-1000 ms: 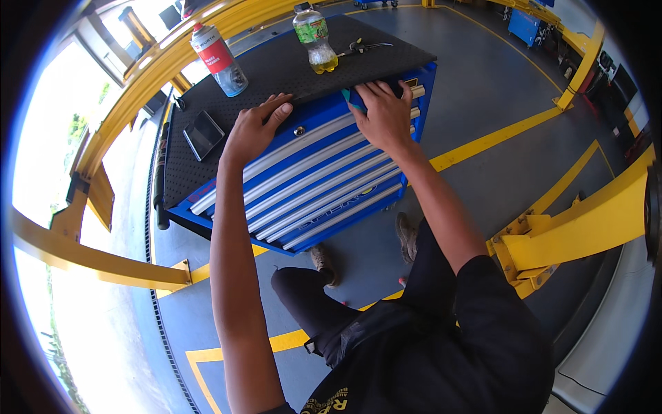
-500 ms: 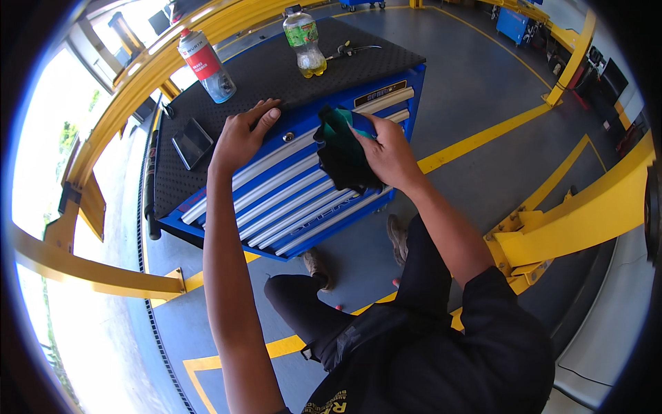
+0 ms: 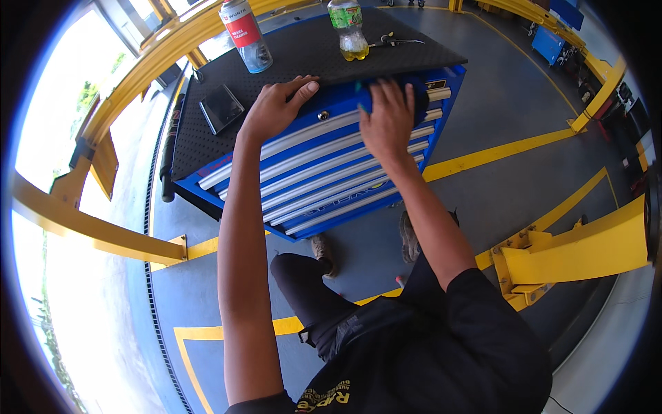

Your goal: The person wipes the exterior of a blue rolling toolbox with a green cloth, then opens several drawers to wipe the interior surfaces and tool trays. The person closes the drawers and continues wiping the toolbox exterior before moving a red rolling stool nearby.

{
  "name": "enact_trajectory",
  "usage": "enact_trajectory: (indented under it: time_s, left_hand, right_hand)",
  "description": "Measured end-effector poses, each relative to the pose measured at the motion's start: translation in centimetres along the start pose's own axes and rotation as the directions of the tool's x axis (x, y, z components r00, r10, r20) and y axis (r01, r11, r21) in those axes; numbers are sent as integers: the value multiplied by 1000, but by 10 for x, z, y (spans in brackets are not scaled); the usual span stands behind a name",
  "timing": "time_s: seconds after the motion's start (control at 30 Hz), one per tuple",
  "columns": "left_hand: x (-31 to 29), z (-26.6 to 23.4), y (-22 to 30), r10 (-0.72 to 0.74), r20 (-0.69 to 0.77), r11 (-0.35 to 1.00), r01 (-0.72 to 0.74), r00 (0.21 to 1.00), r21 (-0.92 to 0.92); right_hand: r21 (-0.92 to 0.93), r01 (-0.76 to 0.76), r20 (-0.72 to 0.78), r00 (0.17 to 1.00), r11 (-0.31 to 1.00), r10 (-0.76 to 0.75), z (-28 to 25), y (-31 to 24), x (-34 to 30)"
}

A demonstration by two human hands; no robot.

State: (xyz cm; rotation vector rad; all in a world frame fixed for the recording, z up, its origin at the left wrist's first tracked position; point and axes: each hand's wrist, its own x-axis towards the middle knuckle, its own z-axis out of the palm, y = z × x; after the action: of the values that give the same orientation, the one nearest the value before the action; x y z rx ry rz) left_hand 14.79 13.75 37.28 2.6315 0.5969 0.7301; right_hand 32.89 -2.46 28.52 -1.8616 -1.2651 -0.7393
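A blue tool cabinet (image 3: 298,116) with several silver-edged drawers stands before me, topped by a black dimpled mat (image 3: 303,55). My left hand (image 3: 279,107) lies on the mat's front edge, fingers stretched out, with nothing in it. Against the upper front panel, right of the round lock (image 3: 323,115), my right hand (image 3: 388,121) presses a dark cloth (image 3: 419,102) with a bit of teal showing. Most of the cloth is hidden under that hand, and its fingers are slightly blurred.
On the mat are a red-and-white spray can (image 3: 246,38), a bottle (image 3: 350,34) with yellow liquid, a small tool with a thin wire (image 3: 393,40) and a dark phone-like device (image 3: 221,109). Yellow lift arms (image 3: 96,231) (image 3: 579,241) flank me.
My right hand has brought the cloth up and forward from in front of the drawers onto the upper panel. My left hand stays on the mat's edge; the view has shifted.
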Motion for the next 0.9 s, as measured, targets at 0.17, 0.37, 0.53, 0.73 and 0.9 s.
enact_trajectory:
  time_s: [0.17,0.37,0.53,0.73,0.9]
  left_hand:
    - [8,1,14,-31,53,996,36,998,-80]
    - [-1,1,1,83,-12,996,-82,996,30]
    - [-8,5,-3,-4,-2,990,4,1000,141]
    - [-4,13,6,25,-18,984,-21,1000,177]
    - [-11,-13,7,-140,-117,989,145,983,29]
  right_hand:
    - [170,166,-51,986,971,-160,29,-101,-21]
    - [116,259,25,964,959,-264,14,-30,-6]
    - [-155,52,-66,996,986,-63,-9,57,1]
    - [-92,58,-16,998,994,-59,-18,30,-10]
    - [531,84,517,756,843,-401,-49,-58,-86]
